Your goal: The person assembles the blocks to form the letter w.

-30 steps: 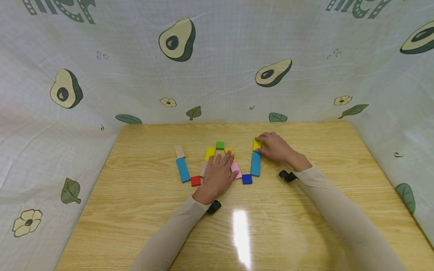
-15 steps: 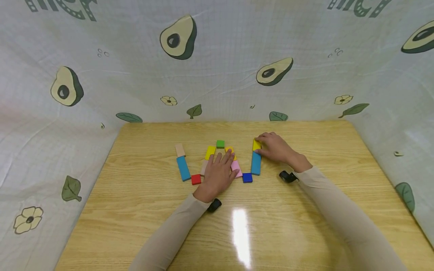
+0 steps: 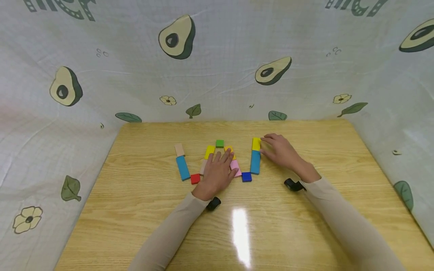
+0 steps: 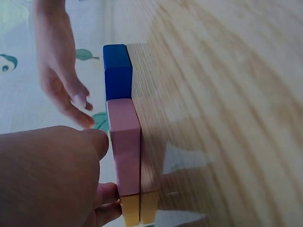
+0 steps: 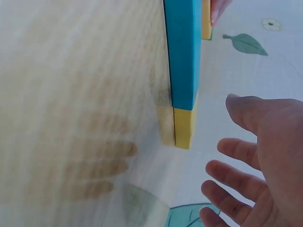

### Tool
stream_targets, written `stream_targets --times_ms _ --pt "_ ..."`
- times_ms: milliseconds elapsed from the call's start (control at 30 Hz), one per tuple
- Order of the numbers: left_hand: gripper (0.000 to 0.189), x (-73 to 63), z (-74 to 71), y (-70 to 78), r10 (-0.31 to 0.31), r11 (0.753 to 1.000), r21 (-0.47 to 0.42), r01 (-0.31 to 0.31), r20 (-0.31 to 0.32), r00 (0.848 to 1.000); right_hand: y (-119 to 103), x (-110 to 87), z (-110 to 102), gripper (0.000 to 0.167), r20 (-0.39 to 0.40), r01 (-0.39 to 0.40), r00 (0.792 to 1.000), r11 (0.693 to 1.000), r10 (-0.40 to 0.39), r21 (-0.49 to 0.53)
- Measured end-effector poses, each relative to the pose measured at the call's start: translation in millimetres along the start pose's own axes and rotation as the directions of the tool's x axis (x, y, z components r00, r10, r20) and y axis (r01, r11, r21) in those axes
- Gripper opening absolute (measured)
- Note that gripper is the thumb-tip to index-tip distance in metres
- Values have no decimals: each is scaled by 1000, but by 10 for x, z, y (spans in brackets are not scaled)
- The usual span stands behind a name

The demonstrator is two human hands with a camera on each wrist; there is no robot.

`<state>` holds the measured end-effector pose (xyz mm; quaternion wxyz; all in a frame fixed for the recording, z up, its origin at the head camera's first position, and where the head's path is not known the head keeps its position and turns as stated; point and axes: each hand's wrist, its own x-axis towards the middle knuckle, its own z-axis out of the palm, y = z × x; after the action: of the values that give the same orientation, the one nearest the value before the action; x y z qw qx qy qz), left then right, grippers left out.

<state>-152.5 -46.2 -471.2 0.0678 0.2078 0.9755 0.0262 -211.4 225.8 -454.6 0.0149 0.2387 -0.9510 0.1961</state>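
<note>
My left hand (image 3: 218, 176) lies over the middle of a row of flat blocks, fingers spread. Its fingertips rest at an orange block (image 4: 129, 210), beside a pink block (image 4: 125, 146); it partly hides a pale block (image 3: 203, 167). The right hand (image 3: 284, 153) hovers just right of a yellow block (image 3: 256, 143), fingers loosely bent and holding nothing. In the right wrist view a gap shows between that hand and the yellow block (image 5: 183, 127). That block stands end to end with a long blue block (image 3: 255, 162), whose near end meets a dark blue block (image 3: 246, 177).
Left of the left hand lie a red block (image 3: 195, 178), a long blue block (image 3: 182, 168) and a natural wood block (image 3: 179, 149). A green block (image 3: 219, 143) and another yellow block (image 3: 209, 151) sit beyond the fingers. A printed cloth (image 3: 223, 90) hangs behind the wooden table (image 3: 118, 210).
The right hand has let go of the yellow block and drawn back slightly to the right. The left hand and the blocks stay in place.
</note>
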Motion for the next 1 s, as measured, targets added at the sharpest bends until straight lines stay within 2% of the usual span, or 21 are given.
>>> stream_targets --times_ms 300,500,733,1000 --pt "65 7 -67 -44 13 997 -73 -12 15 1000 13 -290 -70 50 -40 -25 999 999 27 44" --pt "63 2 -121 -126 29 993 -116 -27 8 1000 67 -452 -99 50 -52 -49 997 996 52 71" --pt "61 -81 -160 -366 14 987 -159 -23 -60 998 161 -589 -137 48 -75 -64 995 995 69 71" --pt "60 -239 -192 -755 -74 973 -225 53 -86 994 252 -702 -173 48 -83 -72 994 995 78 72"
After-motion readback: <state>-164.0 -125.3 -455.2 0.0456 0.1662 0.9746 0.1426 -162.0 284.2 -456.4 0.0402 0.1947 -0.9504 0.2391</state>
